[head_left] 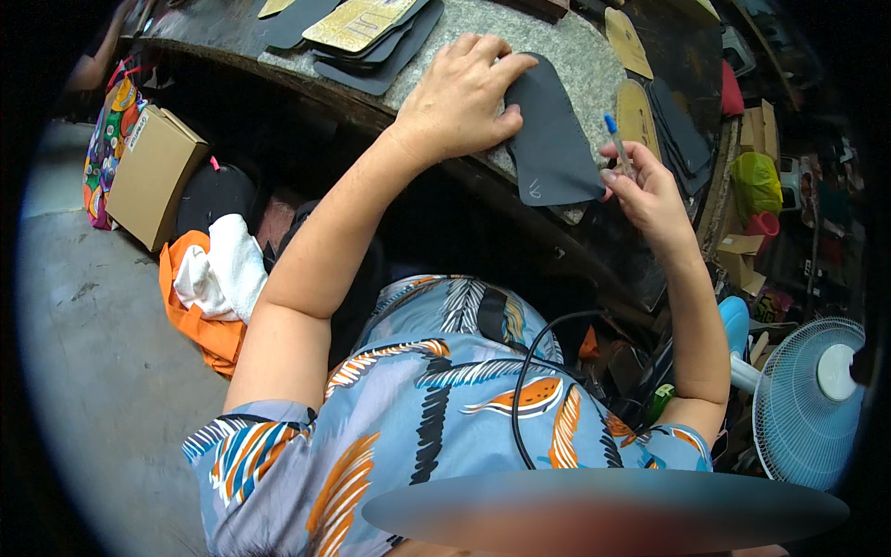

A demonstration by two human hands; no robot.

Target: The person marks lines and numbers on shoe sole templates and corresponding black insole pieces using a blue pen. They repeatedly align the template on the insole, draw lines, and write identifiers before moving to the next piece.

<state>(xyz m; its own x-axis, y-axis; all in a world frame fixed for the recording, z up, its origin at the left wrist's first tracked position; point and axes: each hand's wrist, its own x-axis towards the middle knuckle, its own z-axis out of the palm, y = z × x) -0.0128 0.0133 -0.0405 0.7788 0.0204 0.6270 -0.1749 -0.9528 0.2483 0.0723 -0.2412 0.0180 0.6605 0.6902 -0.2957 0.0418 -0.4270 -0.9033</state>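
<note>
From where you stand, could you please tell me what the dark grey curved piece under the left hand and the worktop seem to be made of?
The dark grey curved piece looks like matte leather or synthetic sheet: thin, flat, cleanly cut. The worktop looks like speckled grey stone, possibly granite.

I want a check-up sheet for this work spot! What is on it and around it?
Surface: grey felt-topped bench with a dark edge.
Job's things: dark leather piece flat on the bench; blue-capped pen.
Clutter: stack of dark cut pieces, tan card patterns.
Hands: left hand presses on the dark leather piece; right hand holds the pen beside it.
Cables: black cable across the patterned shirt.
Surroundings: cardboard box, orange and white cloths, blue fan.
</note>
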